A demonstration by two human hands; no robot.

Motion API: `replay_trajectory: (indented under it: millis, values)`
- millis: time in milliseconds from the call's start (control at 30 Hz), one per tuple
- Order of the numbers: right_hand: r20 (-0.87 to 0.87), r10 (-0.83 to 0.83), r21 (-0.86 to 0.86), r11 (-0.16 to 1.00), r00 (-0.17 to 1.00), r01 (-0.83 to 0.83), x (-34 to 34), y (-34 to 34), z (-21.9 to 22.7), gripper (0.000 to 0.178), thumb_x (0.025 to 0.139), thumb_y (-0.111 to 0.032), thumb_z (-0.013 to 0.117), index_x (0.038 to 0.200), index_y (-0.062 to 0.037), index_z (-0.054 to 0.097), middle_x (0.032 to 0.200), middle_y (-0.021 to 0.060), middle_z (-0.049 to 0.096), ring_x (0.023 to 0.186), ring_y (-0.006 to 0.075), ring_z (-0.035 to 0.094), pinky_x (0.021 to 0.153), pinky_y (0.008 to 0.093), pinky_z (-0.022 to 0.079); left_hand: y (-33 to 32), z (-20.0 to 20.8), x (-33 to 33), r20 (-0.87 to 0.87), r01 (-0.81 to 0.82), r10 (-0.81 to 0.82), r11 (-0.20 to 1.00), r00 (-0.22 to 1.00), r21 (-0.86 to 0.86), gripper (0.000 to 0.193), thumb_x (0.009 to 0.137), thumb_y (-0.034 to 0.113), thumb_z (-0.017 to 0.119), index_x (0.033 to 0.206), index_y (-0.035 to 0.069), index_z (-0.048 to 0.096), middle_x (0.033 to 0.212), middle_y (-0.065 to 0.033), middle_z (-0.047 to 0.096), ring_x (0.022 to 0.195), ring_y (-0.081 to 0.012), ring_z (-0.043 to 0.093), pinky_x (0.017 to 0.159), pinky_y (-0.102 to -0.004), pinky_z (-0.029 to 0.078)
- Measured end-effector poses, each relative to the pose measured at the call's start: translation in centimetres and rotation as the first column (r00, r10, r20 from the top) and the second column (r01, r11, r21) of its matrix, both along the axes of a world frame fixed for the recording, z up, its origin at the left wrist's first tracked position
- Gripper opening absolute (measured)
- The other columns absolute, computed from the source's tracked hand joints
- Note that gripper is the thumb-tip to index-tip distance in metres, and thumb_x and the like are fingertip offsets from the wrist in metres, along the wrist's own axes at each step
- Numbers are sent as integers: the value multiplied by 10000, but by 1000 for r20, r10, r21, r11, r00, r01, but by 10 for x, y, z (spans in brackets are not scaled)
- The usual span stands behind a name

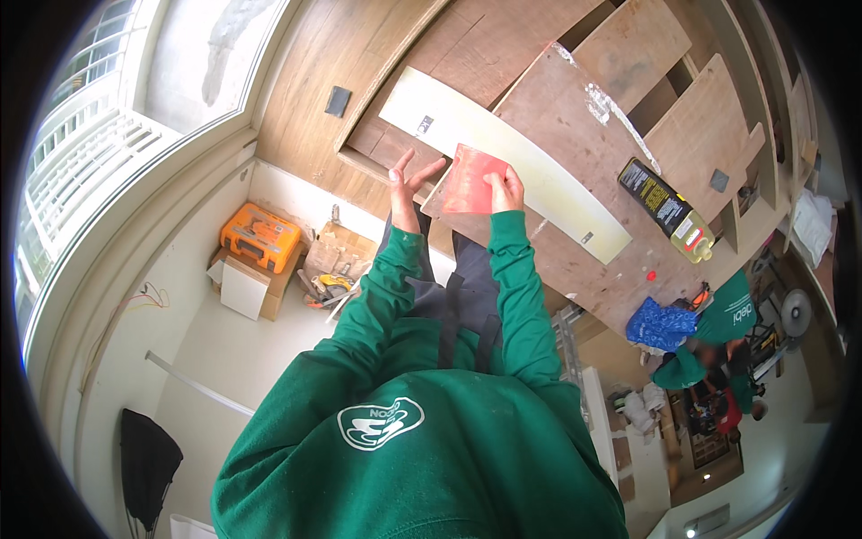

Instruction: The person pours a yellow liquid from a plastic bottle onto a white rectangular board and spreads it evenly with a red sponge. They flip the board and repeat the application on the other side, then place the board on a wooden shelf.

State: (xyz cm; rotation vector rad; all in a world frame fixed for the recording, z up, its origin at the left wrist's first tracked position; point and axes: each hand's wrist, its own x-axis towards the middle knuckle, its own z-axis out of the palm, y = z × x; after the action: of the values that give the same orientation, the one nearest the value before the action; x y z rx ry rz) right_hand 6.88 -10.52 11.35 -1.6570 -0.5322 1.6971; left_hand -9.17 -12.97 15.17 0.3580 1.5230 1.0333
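Note:
My right hand (507, 188) pinches a thin red square sheet (472, 180) at its right edge. The sheet looks worn, with pale patches, and is held up over the near edge of a brown plywood board (561, 117). To its left my left hand (409, 190) is raised with fingers spread, holding nothing and apart from the sheet. Just beyond both hands a long pale cream strip of board (539, 180) lies slantwise across the plywood.
A bottle with a black label (664, 207) lies on the plywood at right, near a small red cap (651, 276) and a blue cloth (663, 323). An orange tool case (260, 237) sits on a carton at left. People in green (718, 314) are at far right.

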Motion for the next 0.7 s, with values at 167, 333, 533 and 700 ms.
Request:
replay_trajectory:
  millis: [167,333,533,700]
  values:
    - [-12,-6,-37,999,1000,6,-9,7,5,189,795,-58,543,961,12,601,850,5,610,753,84,523,709,240,436,4,7,-3,-90,117,-106,984,990,133,715,950,576,133,1395,31,264,1156,-157,625,1267,-273,412,1098,-421,183]
    - [-61,-137,-104,986,989,130,-12,16,-6,214,797,-76,561,987,15,600,874,35,633,775,126,567,731,259,457,-19,-13,-15,-296,39,-22,998,955,50,666,961,547,166,1364,44,335,1031,-131,656,1193,-274,458,1075,-414,218]
    - [597,164,114,952,786,-286,-53,55,-24,257,781,-158,626,981,-1,586,853,168,651,737,294,641,673,375,497,-13,-128,-59,-40,-178,186,825,982,-536,755,917,628,192,1187,29,565,1027,-85,597,930,-225,530,851,-397,414]
    - [700,272,-43,939,660,-342,-78,81,-31,261,775,-183,631,962,-10,574,830,197,646,711,345,642,645,408,499,16,-182,-63,231,-218,431,765,872,-605,811,902,651,180,1193,-6,557,1106,-125,564,962,-242,528,819,-379,431]
